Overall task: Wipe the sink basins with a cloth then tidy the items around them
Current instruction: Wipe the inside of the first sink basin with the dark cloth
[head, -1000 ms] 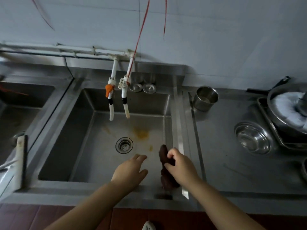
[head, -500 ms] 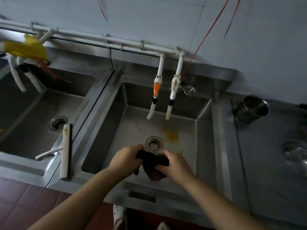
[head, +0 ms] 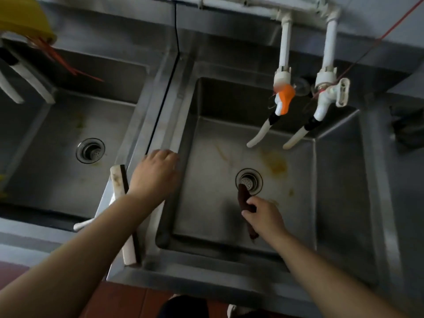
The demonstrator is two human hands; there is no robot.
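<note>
Two steel sink basins lie side by side. In the right basin [head: 206, 203] my right hand [head: 263, 216] grips a dark brown cloth [head: 244, 198], whose upper end reaches the drain [head: 249, 181]. Yellow stains [head: 276, 162] mark the basin floor beyond the drain. My left hand [head: 156, 173] rests on the steel divider [head: 160, 120] between the basins, fingers curled over its edge. A white squeegee [head: 119, 180] lies along the divider, partly hidden under my left forearm. The left basin [head: 46, 168] has its own drain [head: 90, 150].
Two white taps, one with an orange handle [head: 284, 97] and one white [head: 325, 97], hang over the right basin's back. A yellow object [head: 23, 17] with red strings sits top left. A dark object [head: 406, 125] lies on the right counter. Red floor tiles show below the sink front.
Both hands held the cloth together; now my left hand has let go and moved left onto the divider, while my right hand keeps the cloth low in the right basin. The view tilted down.
</note>
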